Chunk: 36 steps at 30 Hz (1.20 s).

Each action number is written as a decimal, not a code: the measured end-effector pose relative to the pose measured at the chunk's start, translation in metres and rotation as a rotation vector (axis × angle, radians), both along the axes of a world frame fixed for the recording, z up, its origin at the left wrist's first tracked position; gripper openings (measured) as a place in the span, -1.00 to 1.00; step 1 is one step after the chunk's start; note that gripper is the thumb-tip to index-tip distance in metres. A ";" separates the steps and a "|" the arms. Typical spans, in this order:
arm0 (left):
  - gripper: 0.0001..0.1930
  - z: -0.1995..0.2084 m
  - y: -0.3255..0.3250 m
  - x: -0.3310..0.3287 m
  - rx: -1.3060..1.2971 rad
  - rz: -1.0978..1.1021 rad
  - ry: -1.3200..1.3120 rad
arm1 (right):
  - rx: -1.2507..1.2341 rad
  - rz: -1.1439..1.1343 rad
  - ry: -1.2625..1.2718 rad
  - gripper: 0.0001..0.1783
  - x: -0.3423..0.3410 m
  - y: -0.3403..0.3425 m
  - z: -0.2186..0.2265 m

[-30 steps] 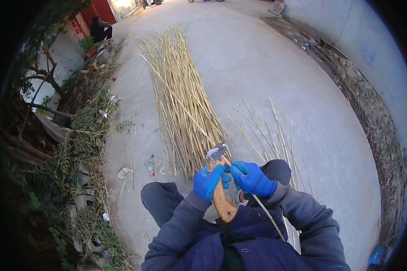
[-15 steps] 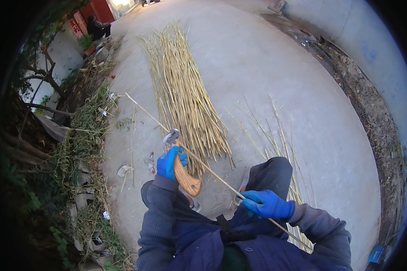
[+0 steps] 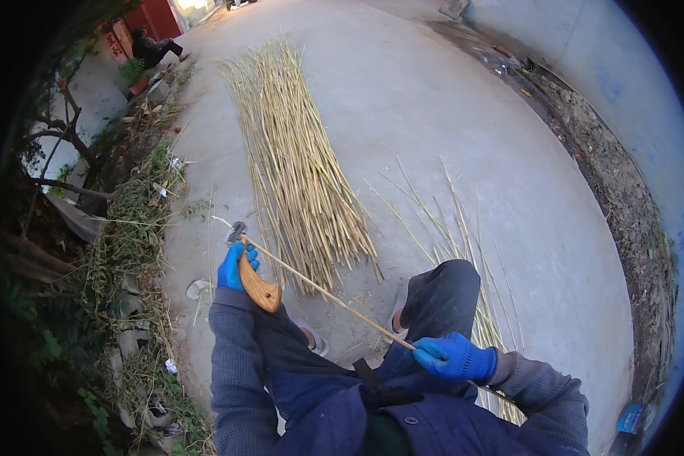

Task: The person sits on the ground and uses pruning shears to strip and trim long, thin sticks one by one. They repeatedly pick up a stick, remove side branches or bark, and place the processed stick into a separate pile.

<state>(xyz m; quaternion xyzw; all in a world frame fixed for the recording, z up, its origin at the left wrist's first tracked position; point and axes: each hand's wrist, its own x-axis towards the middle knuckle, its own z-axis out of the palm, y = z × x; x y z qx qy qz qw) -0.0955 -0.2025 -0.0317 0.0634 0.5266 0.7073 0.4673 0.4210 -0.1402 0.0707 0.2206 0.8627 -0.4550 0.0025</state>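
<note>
My left hand (image 3: pixel 233 266), in a blue glove, is closed round a tool with a curved wooden handle (image 3: pixel 260 289) and a metal head (image 3: pixel 236 231). A long thin stalk (image 3: pixel 327 293) runs slantwise from that head down to my right hand (image 3: pixel 450 357). Only a short tip of it sticks out past the metal. My right hand, also gloved in blue, grips the stalk in front of my right knee. Whether the metal jaws press on the stalk is too small to tell.
A big pile of straw-coloured stalks (image 3: pixel 300 159) lies on the concrete ahead. Looser stalks (image 3: pixel 463 228) lie beside my right knee. Weeds and rubble (image 3: pixel 140 228) line the left edge, a wall (image 3: pixel 608 83) the right. A person (image 3: pixel 153 49) sits far left.
My left hand and the tool have moved left and slightly up, toward the stalk's far tip. Much less stalk now shows beyond the metal head. My right hand has stayed nearly in place.
</note>
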 end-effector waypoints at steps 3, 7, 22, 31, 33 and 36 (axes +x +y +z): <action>-0.62 -0.001 -0.017 -0.081 0.133 0.273 0.078 | 0.048 0.006 -0.005 -0.83 0.034 -0.009 0.015; -0.61 0.031 -0.060 -0.147 0.068 0.407 0.119 | 0.031 -0.057 0.008 -0.83 0.081 -0.008 0.035; -0.42 -0.031 0.038 0.068 -0.187 -0.286 0.318 | 0.763 -0.560 -0.390 -0.90 0.210 0.083 -0.064; -0.24 -0.088 0.049 0.014 -0.295 -0.580 0.330 | 0.681 -0.708 -0.741 -0.97 0.325 -0.004 -0.147; -0.24 -0.086 0.053 0.018 -0.308 -0.565 0.265 | 0.656 -0.722 -0.823 -0.94 0.343 -0.032 -0.157; -0.19 -0.072 0.060 0.044 -0.373 -0.635 0.456 | 0.536 -0.696 -1.035 -0.91 0.379 -0.076 -0.172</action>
